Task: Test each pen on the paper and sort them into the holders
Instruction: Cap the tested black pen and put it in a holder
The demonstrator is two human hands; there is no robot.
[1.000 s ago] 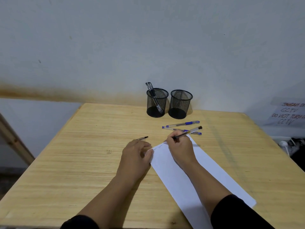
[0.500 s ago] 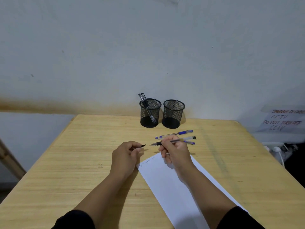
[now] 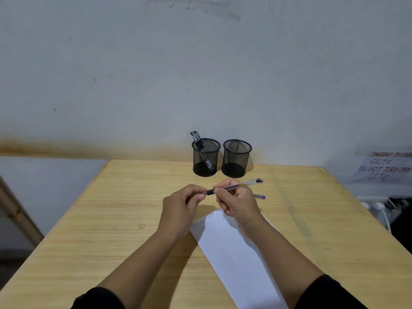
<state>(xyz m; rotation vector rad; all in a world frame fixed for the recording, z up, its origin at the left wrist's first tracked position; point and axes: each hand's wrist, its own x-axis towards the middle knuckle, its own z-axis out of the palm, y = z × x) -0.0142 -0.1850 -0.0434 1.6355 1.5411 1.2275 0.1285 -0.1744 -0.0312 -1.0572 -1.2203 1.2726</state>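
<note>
Pens are what you sort, and they lie in three places around the paper (image 3: pixel 234 253), the white sheet on the wooden table (image 3: pixel 111 230) before you. This sheet runs slantwise from its far corner to the near edge of the table, and small ink marks stand along its far edge. Beyond the paper, at the wall, stand two black mesh holders side by side: the left holder (image 3: pixel 205 157) has black pens (image 3: pixel 197 141) leaning in it, and I see nothing inside the right holder (image 3: pixel 237 158). Your right hand (image 3: pixel 239 202) is above the far corner of the paper; its curled fingers grip a clear pen (image 3: pixel 236 186) by the barrel, held almost level. Your left hand (image 3: pixel 181 207) is just left of that corner, and its thumb and fingertips pinch the tip end of the same pen. Whether a cap is there, I cannot tell. Behind your right hand, a blue pen (image 3: pixel 260 196) lies on the table, mostly hidden.
</note>
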